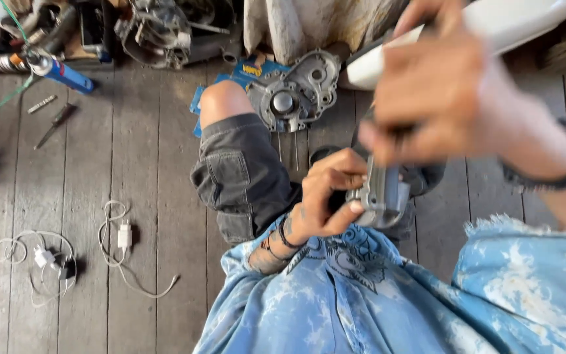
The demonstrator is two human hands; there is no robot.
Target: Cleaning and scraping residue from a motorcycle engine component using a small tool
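Note:
My left hand (327, 193) grips a small grey metal part (382, 195) in front of my lap, thumb pressed on its lower edge. My right hand (443, 85) is raised close to the camera, blurred, with fingers pinched down onto the top of the same part; a dark thin thing seems pinched between its fingertips, too blurred to name. I sit on a wooden floor (132, 164) in dark grey shorts and a blue tie-dye shirt.
A grey engine cover (296, 92) lies on a blue sheet past my knee. A white body panel (506, 26) is at top right. A blue can (67, 75), a screwdriver (54, 124), and white chargers with cables (124, 236) lie at left. Engine parts clutter the top edge.

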